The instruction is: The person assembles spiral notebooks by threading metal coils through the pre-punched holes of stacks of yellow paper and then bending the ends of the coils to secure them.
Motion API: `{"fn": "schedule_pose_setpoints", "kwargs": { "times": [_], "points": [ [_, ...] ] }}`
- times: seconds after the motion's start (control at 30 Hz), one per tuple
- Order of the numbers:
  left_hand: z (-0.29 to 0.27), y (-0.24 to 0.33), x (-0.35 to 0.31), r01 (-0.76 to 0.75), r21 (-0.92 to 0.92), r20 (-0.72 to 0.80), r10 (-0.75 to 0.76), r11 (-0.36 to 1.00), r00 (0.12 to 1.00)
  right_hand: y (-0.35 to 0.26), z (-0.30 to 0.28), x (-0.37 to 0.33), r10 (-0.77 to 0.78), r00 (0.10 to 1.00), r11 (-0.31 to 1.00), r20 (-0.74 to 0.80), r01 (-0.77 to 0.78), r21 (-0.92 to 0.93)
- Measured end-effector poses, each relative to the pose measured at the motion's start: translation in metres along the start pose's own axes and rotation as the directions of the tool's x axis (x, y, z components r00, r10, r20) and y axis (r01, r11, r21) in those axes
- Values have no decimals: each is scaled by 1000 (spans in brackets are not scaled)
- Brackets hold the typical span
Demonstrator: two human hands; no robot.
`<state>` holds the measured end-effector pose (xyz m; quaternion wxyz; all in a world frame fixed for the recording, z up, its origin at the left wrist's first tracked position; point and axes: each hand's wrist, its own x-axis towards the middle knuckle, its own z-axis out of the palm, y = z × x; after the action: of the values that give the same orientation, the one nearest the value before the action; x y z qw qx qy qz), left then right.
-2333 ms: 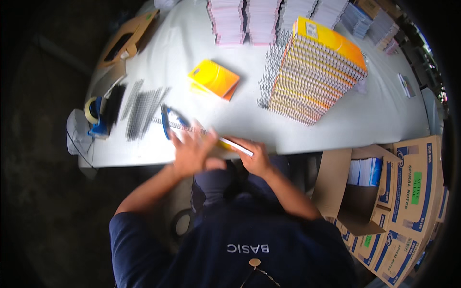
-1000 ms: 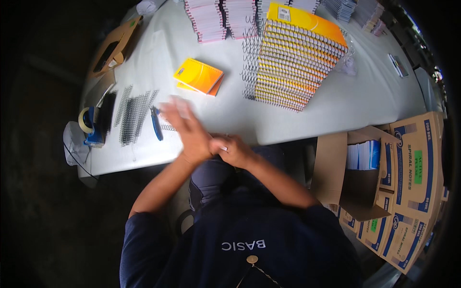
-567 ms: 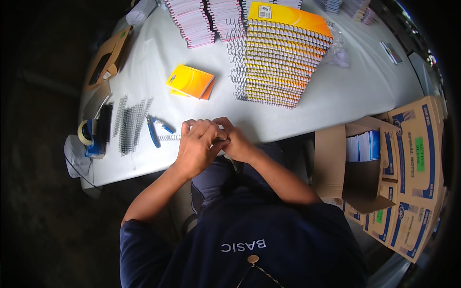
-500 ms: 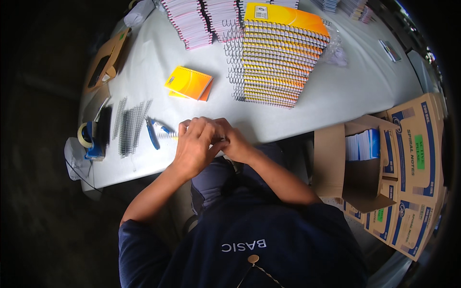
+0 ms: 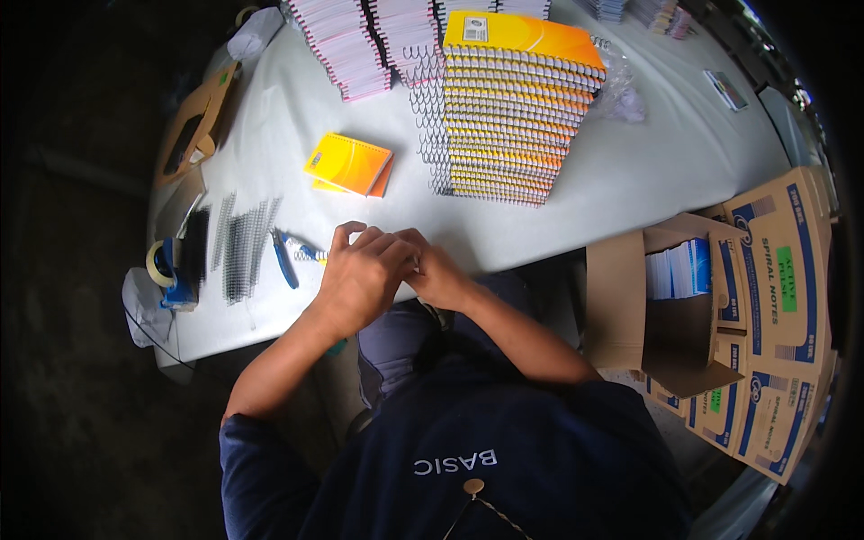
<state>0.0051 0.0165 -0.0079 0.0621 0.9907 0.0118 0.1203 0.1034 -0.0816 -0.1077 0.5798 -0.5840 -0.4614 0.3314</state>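
Note:
At the table's near edge my two hands are together, fingers curled. My left hand covers most of a small spiral notebook. Only a stretch of its wire coil and a sliver of yellow show past the knuckles on the left. My right hand is closed at the other end, its fingertips close against the left ones; what it pinches is mostly hidden. Blue-handled pliers lie just left of the coil. Beyond my hands rest two small yellow-orange notebooks, one on the other.
A tall stack of yellow-orange notebooks with projecting coils stands ahead, beside white-paged stacks. Loose wire coils and a tape dispenser lie left. An open carton holding blue-covered books stands right, by printed cartons.
My left hand has shifted slightly left and covers more of the coil, so less wire sticks out. My right hand stays close beside it. The whole view has tilted a little.

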Motion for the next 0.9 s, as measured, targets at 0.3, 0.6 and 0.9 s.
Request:
{"fn": "schedule_pose_setpoints", "kwargs": {
  "times": [0.3,0.6,0.9],
  "points": [
    [-114,15,57,35,-209,-212,-80,977,974,-111,-81,-14,-575,759,812,-305,577,-93],
    [-107,44,190,-364,-861,-497,-430,355,754,-189,-175,53,-583,437,642,-685,764,-59],
    [-71,61,226,-112,-303,-628,-110,947,770,-140,-174,54,-437,464,867,-770,447,-222]
  ]
}}
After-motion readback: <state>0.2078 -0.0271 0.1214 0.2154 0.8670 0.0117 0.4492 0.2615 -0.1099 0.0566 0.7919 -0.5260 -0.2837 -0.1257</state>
